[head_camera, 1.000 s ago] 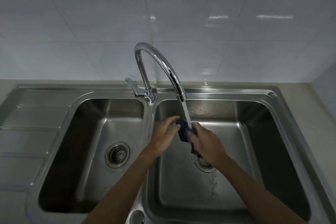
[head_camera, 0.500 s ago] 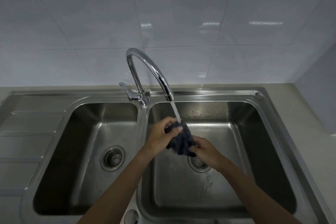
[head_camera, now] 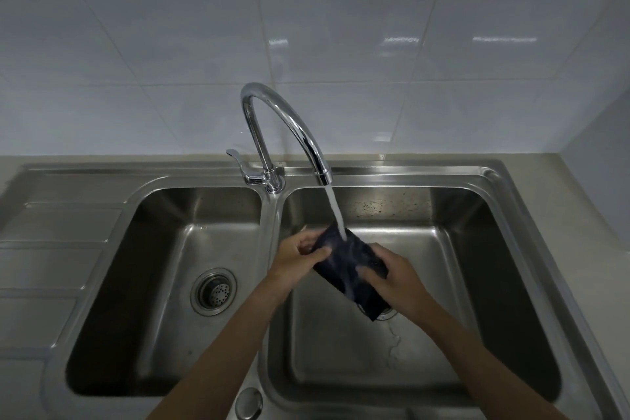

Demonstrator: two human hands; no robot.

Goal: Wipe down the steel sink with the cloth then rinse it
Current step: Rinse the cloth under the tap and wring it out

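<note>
Nearest the camera, a round steel cap sits on the near rim btwn the two bowls, and both forearms come in from the bottom edge over that divider and the right bowl. Right bowl holds only a thin trickle of water on its floor near the drain, which is mostly hidden by the cloth's low corner. Left bowl looks dry and bare apart from its strainer drain; lots of free room there, and on the ribbed drainboard at far left. Above the right bowl, twd its left-center, the dark cloth is stretched out flat w/ its long axis running diagonally, high end far-left and low end near-right. Left hand is closed on the far-left end, thumb on top pinching it. Right hand clamps the near-right side, fingers laid across the fabric. Cloth touches neither the floor nor the walls of the bowl. Farther back, the stream from the faucet lands on the cloth's upper end. Faucet base stands on the far rim at the divider, lever pointing left. Specks dot the right bowl's back wall. Beige counter borders the sink on the right, white tile wall behind.
</note>
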